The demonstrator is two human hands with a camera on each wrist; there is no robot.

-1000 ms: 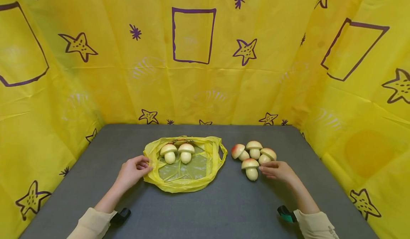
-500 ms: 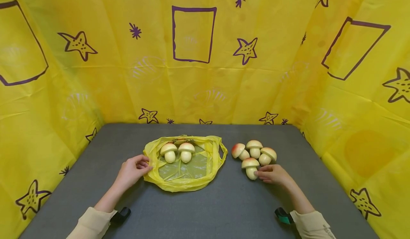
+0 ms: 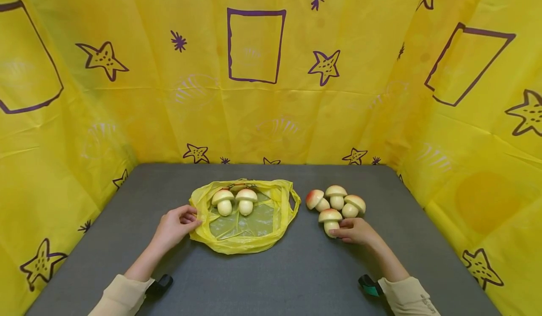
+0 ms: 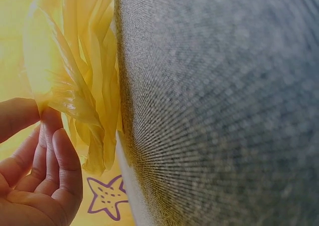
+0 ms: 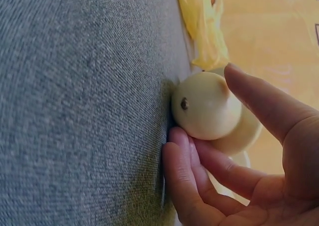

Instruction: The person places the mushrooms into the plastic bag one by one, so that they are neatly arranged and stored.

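Note:
A yellow plastic bag point(image 3: 241, 246) lies with its mouth spread on the table. My left hand point(image 3: 177, 225) pinches its left rim between thumb and forefinger, as the left wrist view also shows. Inside stand two artificial mushrooms, one on the left point(image 3: 224, 204) and one on the right point(image 3: 246, 203); part of another cap shows behind them. My right hand point(image 3: 357, 231) holds the stem of the front loose mushroom point(image 3: 330, 216), thumb on one side and fingers curled on the other. In the right wrist view, the rounded stem end point(image 5: 204, 106) has a dark spot.
Three more mushrooms, a red-capped one point(image 3: 315, 200), a pale one point(image 3: 336, 196) and a right-hand one point(image 3: 354, 206), lie close behind the held one. The grey table point(image 3: 271, 288) is enclosed by yellow patterned cloth point(image 3: 262, 114) at the back and sides.
My right hand has moved left and slightly down, from beside the front mushroom to around its stem. The mushroom has shifted slightly left. My left hand and the bag stay put.

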